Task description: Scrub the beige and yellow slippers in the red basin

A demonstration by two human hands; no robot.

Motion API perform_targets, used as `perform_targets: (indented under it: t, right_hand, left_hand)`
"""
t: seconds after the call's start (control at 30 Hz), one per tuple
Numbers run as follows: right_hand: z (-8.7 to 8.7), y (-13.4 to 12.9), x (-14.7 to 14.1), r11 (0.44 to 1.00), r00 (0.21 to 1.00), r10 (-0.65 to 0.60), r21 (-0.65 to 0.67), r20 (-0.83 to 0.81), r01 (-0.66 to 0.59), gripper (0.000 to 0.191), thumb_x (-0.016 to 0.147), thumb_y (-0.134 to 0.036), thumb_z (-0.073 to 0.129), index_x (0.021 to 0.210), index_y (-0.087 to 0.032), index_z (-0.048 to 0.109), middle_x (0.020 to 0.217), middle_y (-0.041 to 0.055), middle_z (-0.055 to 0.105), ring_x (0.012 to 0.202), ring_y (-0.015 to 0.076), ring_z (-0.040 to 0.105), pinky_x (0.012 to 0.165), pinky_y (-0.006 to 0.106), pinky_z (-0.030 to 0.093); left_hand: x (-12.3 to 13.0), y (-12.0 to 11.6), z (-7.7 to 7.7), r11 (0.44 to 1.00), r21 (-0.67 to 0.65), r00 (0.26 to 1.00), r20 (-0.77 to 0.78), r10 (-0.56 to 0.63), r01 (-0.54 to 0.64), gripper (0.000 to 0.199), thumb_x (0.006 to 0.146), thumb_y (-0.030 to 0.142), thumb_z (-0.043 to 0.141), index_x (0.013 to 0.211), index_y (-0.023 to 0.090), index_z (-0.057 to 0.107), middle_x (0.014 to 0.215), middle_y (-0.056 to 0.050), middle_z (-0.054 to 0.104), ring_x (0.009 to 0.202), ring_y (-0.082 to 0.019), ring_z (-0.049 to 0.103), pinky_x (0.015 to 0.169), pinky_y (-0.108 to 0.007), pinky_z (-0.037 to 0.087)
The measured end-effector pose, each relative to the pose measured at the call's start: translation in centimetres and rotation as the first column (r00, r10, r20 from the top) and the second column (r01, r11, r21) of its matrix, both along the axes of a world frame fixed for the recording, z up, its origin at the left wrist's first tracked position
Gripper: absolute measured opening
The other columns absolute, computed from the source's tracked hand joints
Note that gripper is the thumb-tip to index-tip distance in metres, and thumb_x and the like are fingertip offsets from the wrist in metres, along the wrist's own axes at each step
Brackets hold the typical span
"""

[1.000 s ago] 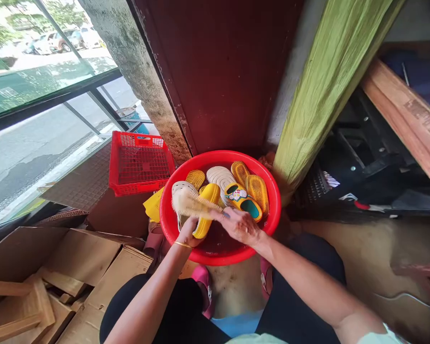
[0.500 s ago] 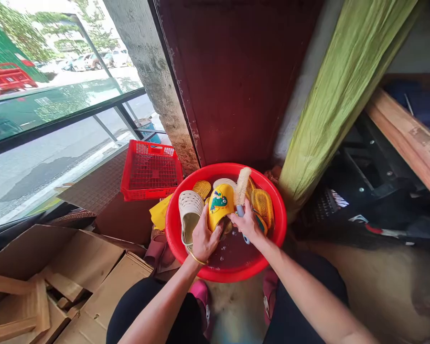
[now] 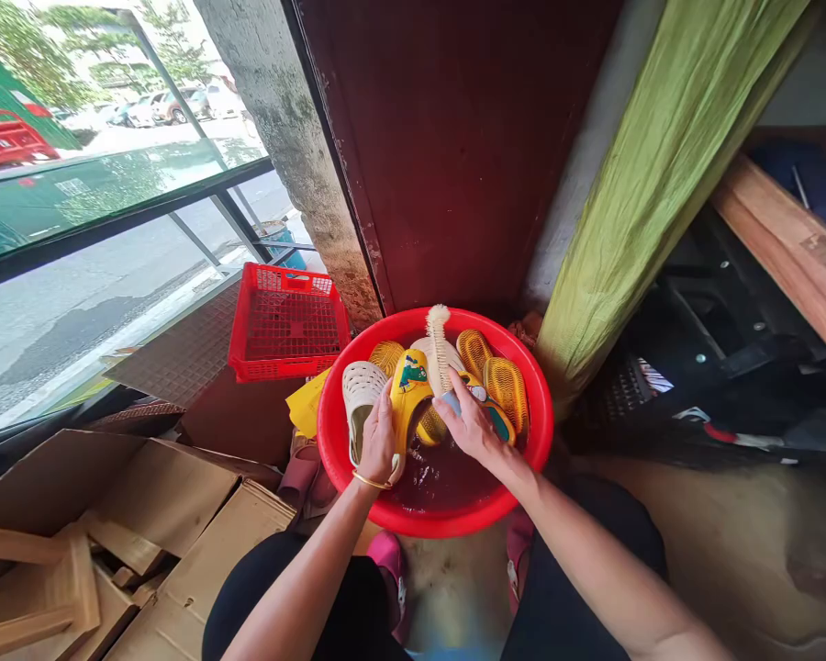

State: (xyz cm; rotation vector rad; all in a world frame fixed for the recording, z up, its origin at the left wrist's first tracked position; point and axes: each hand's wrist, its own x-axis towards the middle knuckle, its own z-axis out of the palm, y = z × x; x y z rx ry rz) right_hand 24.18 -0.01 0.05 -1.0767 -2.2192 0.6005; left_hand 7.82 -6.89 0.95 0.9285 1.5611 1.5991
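Observation:
A red plastic basin (image 3: 523, 464) with dark water stands on the floor between my knees. My left hand (image 3: 377, 439) grips a small yellow slipper (image 3: 408, 390) with a green cartoon patch, tilted up on its side over the water. My right hand (image 3: 469, 424) holds a scrubbing brush (image 3: 440, 349) with pale bristles, pointing up and away, its bristles against the yellow slipper. A cream perforated slipper (image 3: 358, 393) leans at the basin's left. Several more yellow slippers (image 3: 506, 386) lie at the back right.
A red plastic crate (image 3: 285, 323) sits to the basin's left, below a window. Flattened cardboard boxes (image 3: 138, 514) and wooden pieces (image 3: 34, 588) fill the lower left. A green curtain (image 3: 647, 174) hangs at right, a dark red door (image 3: 454, 138) behind. Pink sandals (image 3: 391, 560) are on my feet.
The slipper was turned over from sole-side to patch-side up, then tilted on its side. The brush swung from pointing left across the slipper to standing upright beside it.

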Motion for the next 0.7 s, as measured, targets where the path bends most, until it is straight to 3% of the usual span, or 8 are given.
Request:
perform_targets:
  t: [0.07, 0.13, 0.23, 0.4, 0.53, 0.6, 0.7]
  right_hand:
    - [0.5, -1.1, 0.1, 0.993, 0.985, 0.070, 0.087, 0.156, -0.084, 0.058, 0.106, -0.031, 0.036, 0.163, -0.024, 0.030, 0.138, 0.0136, 0.064, 0.120, 0.0264, 0.064, 0.096, 0.035, 0.056]
    - [0.9, -1.8, 0.2, 0.984, 0.933, 0.113, 0.093, 0.341, -0.153, 0.058, 0.105, -0.023, 0.033, 0.163, -0.032, 0.030, 0.129, 0.0112, 0.068, 0.109, 0.0244, 0.068, 0.087, 0.031, 0.057]
    - [1.1, -1.1, 0.3, 0.993, 0.859, 0.068, 0.046, 0.507, -0.106, 0.060, 0.105, -0.022, 0.034, 0.163, -0.038, 0.029, 0.121, 0.0109, 0.069, 0.094, 0.0229, 0.070, 0.078, 0.030, 0.056]
    - [1.0, 0.4, 1.3, 0.998, 0.856, -0.055, 0.024, 0.513, 0.050, 0.056, 0.107, -0.025, 0.031, 0.162, -0.034, 0.033, 0.116, 0.0108, 0.070, 0.091, 0.0226, 0.068, 0.080, 0.032, 0.053]
    - [0.6, -1.8, 1.0, 0.986, 0.884, 0.077, 0.095, 0.461, -0.135, 0.058, 0.106, -0.023, 0.034, 0.163, -0.035, 0.030, 0.116, 0.0103, 0.069, 0.093, 0.0220, 0.068, 0.076, 0.029, 0.054]
    - [0.4, -2.1, 0.8, 0.980, 0.876, 0.090, 0.112, 0.474, -0.161, 0.062, 0.104, -0.017, 0.035, 0.162, -0.038, 0.030, 0.114, 0.0102, 0.069, 0.092, 0.0220, 0.068, 0.076, 0.030, 0.055]
    - [0.2, -0.4, 1.4, 0.999, 0.882, -0.034, 0.052, 0.470, 0.011, 0.058, 0.104, -0.018, 0.034, 0.160, -0.034, 0.038, 0.113, 0.0122, 0.070, 0.087, 0.0226, 0.070, 0.077, 0.034, 0.056]
  left_hand:
    - [-0.1, -0.1, -0.6, 0.999, -0.028, 0.998, -0.046, 0.039, -0.041, 0.057, 0.098, 0.058, 0.045, 0.131, 0.017, 0.066, 0.137, -0.013, 0.065, 0.139, -0.031, 0.050, 0.120, -0.043, 0.037]
    - [0.2, -0.3, -1.4, 0.998, -0.036, 0.997, -0.058, 0.056, -0.058, 0.058, 0.097, 0.059, 0.046, 0.128, 0.015, 0.067, 0.135, -0.014, 0.067, 0.134, -0.031, 0.055, 0.118, -0.044, 0.040]
    - [0.7, -0.6, -2.3, 0.999, -0.002, 0.997, -0.056, 0.051, -0.051, 0.062, 0.095, 0.059, 0.050, 0.135, 0.014, 0.063, 0.142, -0.014, 0.063, 0.136, -0.030, 0.054, 0.118, -0.041, 0.040]
    - [1.0, -0.9, -2.0, 1.000, -0.025, 0.999, -0.032, 0.015, -0.016, 0.057, 0.098, 0.053, 0.049, 0.139, 0.016, 0.060, 0.146, -0.012, 0.060, 0.139, -0.029, 0.052, 0.119, -0.040, 0.038]
    - [0.8, -1.0, -1.6, 0.999, -0.026, 0.996, -0.082, 0.023, -0.025, 0.041, 0.097, 0.047, 0.053, 0.113, 0.015, 0.071, 0.135, -0.015, 0.066, 0.139, -0.032, 0.051, 0.121, -0.043, 0.036]
    - [0.7, -1.1, -1.5, 1.000, -0.014, 0.998, -0.065, 0.014, -0.015, 0.034, 0.094, 0.045, 0.058, 0.103, 0.016, 0.073, 0.127, -0.016, 0.070, 0.137, -0.033, 0.052, 0.119, -0.043, 0.038]
    - [0.4, -1.1, -1.4, 1.000, -0.012, 0.975, 0.220, 0.029, -0.026, 0.032, 0.091, 0.041, 0.064, 0.112, 0.017, 0.071, 0.131, -0.014, 0.068, 0.138, -0.031, 0.052, 0.115, -0.039, 0.043]
